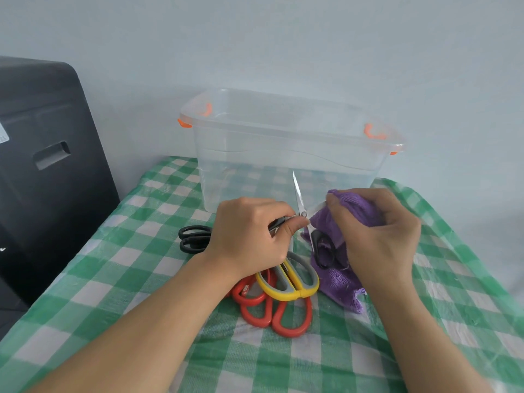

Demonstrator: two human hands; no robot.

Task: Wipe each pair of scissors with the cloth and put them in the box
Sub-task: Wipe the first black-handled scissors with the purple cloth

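Red-looped scissors (279,313) on checked cloth, left hand (249,234) fingers pinching open steel scissors (301,205), right hand (377,234) gripping nubbly purple cloth (334,282)

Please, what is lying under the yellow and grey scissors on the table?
Under the yellow and grey scissors lie red-handled scissors, at least two handle pairs showing. Their blades are hidden beneath the yellow pair and the left hand.

Single head-worn wide-angle view, looking forward and down over both forearms onto checked tabletop (85,293). Close range: left hand (249,234) and right hand (377,231) mid-frame, clear box (283,154) just beyond, pale wall behind. Edges curved by lens.
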